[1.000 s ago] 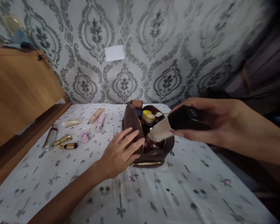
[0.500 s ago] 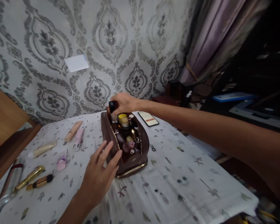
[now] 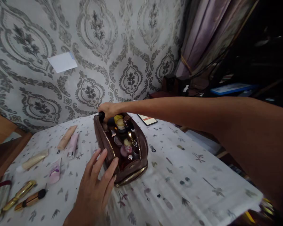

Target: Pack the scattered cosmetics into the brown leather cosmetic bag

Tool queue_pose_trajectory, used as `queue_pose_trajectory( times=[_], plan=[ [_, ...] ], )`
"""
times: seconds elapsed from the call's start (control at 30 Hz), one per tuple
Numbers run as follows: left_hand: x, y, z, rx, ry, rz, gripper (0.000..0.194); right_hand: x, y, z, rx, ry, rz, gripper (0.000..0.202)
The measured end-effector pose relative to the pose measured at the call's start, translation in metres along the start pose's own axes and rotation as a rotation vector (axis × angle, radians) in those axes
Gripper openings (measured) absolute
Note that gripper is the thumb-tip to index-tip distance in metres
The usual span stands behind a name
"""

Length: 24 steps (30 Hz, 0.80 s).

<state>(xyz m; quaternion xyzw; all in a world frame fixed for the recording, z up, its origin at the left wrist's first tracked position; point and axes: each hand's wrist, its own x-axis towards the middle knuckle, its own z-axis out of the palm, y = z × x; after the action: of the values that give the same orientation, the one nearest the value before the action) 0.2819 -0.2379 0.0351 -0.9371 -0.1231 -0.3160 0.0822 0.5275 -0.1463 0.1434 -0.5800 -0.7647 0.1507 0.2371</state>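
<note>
An unzipped brown cosmetic bag (image 3: 143,147) lies on the patterned tablecloth, filled with several small jars, bottles and a yellow item (image 3: 118,118). At its far left end, my right hand (image 3: 109,110) has its fingers closed round a black-capped item (image 3: 101,116), whose lower part is hidden in the bag. Against the near left side of the bag rests my left hand (image 3: 96,179), fingers spread, with nothing held in it.
Tubes (image 3: 67,137) and gold items (image 3: 19,194) lie on the tablecloth (image 3: 169,188) at the left. A phone (image 3: 147,120) sits behind the bag. A patterned wall stands at the back, with dark shelving at right.
My right hand has lowered the black-capped item into the far end of the bag. The view has shifted slightly. My left hand remains beside the bag.
</note>
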Motion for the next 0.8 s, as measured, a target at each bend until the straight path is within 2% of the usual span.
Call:
queue_pose_trajectory(
  times=[0.23, 0.5, 0.67, 0.8],
  plan=[
    [-0.001, -0.002, 0.001, -0.020, -0.024, 0.019, 0.059, 0.007, 0.008, 0.015, -0.102, -0.004, 0.033, 0.019],
    [-0.002, -0.002, 0.004, -0.039, -0.028, -0.003, 0.065, 0.022, 0.025, 0.019, -0.183, -0.060, -0.038, 0.020],
    [-0.002, -0.001, 0.004, -0.051, -0.032, -0.008, 0.064, 0.035, 0.026, 0.026, -0.256, -0.113, 0.016, 0.023],
    [-0.004, -0.002, 0.004, -0.029, -0.031, 0.001, 0.058, 0.044, 0.026, 0.031, -0.288, -0.130, 0.075, 0.036]
  ],
)
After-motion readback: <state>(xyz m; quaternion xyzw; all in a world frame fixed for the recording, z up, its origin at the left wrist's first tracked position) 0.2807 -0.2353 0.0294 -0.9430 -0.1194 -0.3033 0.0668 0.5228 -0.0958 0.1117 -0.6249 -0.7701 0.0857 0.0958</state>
